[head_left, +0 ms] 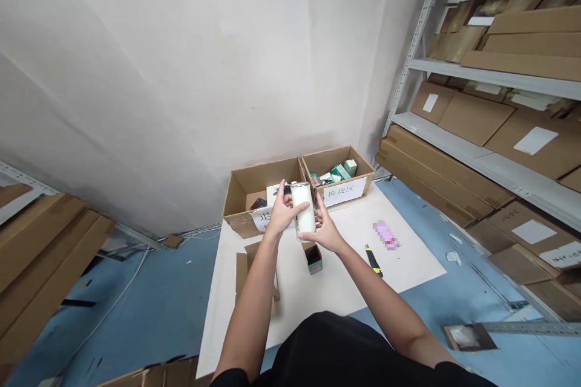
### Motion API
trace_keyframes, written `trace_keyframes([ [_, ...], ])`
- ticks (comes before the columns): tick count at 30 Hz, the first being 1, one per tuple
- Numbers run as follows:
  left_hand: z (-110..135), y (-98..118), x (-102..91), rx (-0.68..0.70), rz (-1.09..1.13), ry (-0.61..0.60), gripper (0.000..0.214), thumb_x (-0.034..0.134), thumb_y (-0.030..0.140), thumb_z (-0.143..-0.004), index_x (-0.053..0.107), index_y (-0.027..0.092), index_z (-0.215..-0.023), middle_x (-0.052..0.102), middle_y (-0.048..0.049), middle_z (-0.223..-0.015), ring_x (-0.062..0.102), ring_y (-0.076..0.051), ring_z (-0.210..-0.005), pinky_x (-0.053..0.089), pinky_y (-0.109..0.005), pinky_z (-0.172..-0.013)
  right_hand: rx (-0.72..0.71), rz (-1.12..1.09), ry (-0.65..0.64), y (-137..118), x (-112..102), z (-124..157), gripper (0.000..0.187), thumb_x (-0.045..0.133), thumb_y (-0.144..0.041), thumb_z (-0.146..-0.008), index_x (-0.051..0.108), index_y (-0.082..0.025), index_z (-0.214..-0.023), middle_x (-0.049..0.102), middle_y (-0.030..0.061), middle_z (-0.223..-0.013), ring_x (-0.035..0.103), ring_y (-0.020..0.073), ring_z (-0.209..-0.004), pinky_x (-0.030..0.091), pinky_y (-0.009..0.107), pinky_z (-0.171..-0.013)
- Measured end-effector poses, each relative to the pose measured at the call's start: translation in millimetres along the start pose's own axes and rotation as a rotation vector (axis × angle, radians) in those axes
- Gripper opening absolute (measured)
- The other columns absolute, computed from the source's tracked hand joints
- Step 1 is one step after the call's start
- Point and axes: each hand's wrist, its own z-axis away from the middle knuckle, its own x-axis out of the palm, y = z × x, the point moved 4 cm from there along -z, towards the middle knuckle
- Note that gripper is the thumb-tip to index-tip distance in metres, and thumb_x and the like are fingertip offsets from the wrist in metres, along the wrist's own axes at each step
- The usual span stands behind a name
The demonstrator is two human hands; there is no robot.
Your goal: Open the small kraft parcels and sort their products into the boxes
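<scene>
Between my two hands is a white tumbler (303,208) with a metal-coloured rim and a dark part at its top, held slightly tilted above the table. My left hand (285,211) grips it from the left, thumb across its front. My right hand (325,231) holds its lower right side, thumb near the base. Just below stands a small green box (314,263), its top open and its inside dark. An opened brown carton (242,275) lies partly hidden behind my left forearm.
Two labelled cardboard boxes stand at the table's back: the left box (240,227) and the right box (367,186), which holds several small green boxes. A yellow-black utility knife (373,260) lies right on the white table (413,266). Carton-filled shelves (481,75) rise at right.
</scene>
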Motion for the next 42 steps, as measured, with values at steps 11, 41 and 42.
trace_keyframes([
  [11,-3.5,-6.8,4.6,-0.014,0.044,-0.003,0.133,0.093,0.043,-0.073,0.005,0.029,-0.171,0.071,-0.0126,-0.132,0.070,-0.026,-0.116,0.055,-0.044,-0.104,0.051,-0.059,-0.067,13.4,-4.2,3.9,0.141,0.095,-0.045,-0.068,-0.001,-0.036,-0.171,0.068,0.0087,-0.131,0.068,0.0268,-0.114,0.053,0.045,-0.102],
  [41,14.3,-55.3,4.8,0.146,-0.473,-0.012,0.066,0.078,0.039,-0.087,0.059,0.030,-0.149,0.060,-0.0101,-0.139,0.057,-0.029,-0.129,0.044,-0.044,-0.114,0.379,0.104,-0.204,151.3,-52.9,29.0,0.110,0.088,-0.030,-0.063,0.042,-0.029,-0.162,0.051,0.0126,-0.159,0.055,0.0305,-0.139,0.045,0.049,-0.114],
  [42,17.5,-63.6,4.7,0.147,-0.505,-0.010,0.060,0.076,0.038,-0.088,0.062,0.030,-0.147,0.060,-0.0098,-0.137,0.058,-0.028,-0.127,0.044,-0.043,-0.113,0.454,0.195,-0.141,169.3,-59.5,33.7,0.097,0.085,-0.031,-0.066,0.050,-0.027,-0.156,0.053,0.0127,-0.157,0.056,0.0305,-0.137,0.046,0.049,-0.113],
])
